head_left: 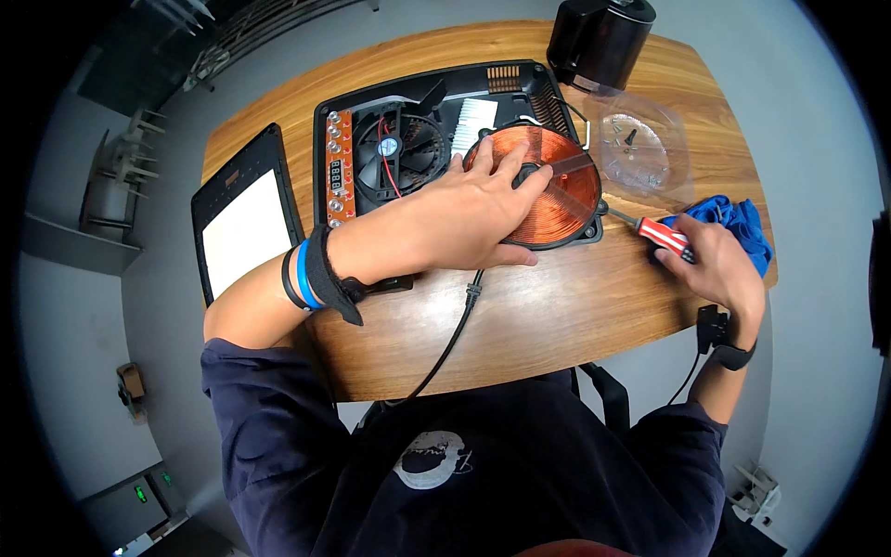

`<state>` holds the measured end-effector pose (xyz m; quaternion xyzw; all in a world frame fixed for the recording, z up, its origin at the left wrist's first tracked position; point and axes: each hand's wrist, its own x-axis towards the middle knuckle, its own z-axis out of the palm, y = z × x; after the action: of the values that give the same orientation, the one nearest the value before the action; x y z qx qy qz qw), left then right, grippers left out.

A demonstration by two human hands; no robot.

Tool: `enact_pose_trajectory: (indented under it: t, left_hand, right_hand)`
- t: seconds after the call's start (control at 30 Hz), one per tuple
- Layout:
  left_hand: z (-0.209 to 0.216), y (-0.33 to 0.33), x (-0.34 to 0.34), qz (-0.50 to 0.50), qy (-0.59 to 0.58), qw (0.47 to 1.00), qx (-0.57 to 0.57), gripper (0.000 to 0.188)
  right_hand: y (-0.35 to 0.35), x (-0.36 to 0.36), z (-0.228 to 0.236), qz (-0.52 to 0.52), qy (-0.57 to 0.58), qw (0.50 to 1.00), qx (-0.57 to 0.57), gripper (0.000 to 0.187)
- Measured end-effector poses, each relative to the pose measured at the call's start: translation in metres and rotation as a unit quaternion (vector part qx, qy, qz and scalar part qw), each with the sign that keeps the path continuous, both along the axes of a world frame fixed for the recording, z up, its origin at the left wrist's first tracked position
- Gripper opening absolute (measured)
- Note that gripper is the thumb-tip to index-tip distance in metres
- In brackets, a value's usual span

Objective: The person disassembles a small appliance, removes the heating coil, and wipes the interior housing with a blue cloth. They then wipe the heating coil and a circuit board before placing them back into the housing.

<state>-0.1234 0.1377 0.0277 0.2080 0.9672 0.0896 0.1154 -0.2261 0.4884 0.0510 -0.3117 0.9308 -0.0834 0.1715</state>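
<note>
The right hand [715,265] wraps around a red screwdriver [661,234], just right of the coil [548,186]. The screwdriver's long tip points left at the coil's edge. The left hand [478,209] lies flat on the coil, fingers spread.

Copper coil [548,181]: flat round disc of orange-copper winding on a black frame, dark hub in the middle, lying level in the right half of the open black cooker base [436,102], just right of the fan. Screwdriver [650,228]: red handle with a white band, thin metal shaft, lying nearly flat, tip pointing left at the coil's lower right rim, handle just right of the coil.
</note>
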Motion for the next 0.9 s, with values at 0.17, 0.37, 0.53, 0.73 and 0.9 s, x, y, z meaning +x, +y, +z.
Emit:
enact_pose_trajectory:
  t: [0.17, 0.37, 0.53, 0.73, 0.9]
  left_hand:
    - [0.0, 0.001, -0.01, -0.014, -0.003, 1.0, -0.018, 0.124]
    - [0.003, -0.009, -0.039, -0.035, -0.044, 0.998, -0.037, 0.154]
    - [0.003, -0.01, -0.05, -0.034, -0.076, 0.995, -0.054, 0.163]
    - [-0.001, -0.014, -0.047, -0.005, -0.064, 0.997, -0.048, 0.164]
    - [-0.003, -0.017, -0.039, 0.001, -0.003, 1.0, 0.011, 0.156]
  right_hand:
    - [-0.025, -0.004, -0.031, 0.027, 0.036, 0.999, -0.012, 0.044]
    - [-0.054, -0.019, -0.054, 0.122, 0.045, 0.991, -0.015, 0.046]
    - [-0.061, -0.029, -0.069, 0.129, 0.118, 0.984, -0.032, 0.048]
    - [-0.062, -0.024, -0.043, 0.131, 0.105, 0.986, -0.018, 0.052]
    - [-0.061, -0.015, -0.018, 0.189, 0.08, 0.96, -0.191, 0.063]
